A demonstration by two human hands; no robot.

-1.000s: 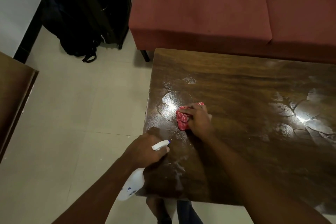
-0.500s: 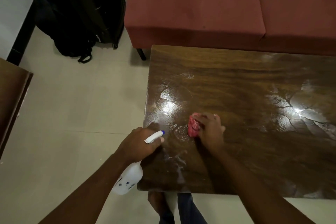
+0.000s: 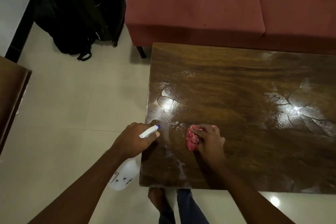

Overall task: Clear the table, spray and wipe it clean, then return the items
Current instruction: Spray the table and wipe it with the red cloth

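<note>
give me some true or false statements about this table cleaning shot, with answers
1. The left hand grips a white spray bottle. True.
2. The right hand presses a blue sponge on the table. False: it holds a red cloth there.
3. Wet streaks shine on the table top. True.
4. The black bags lie on the red sofa. False: they stand on the floor beside it.
</note>
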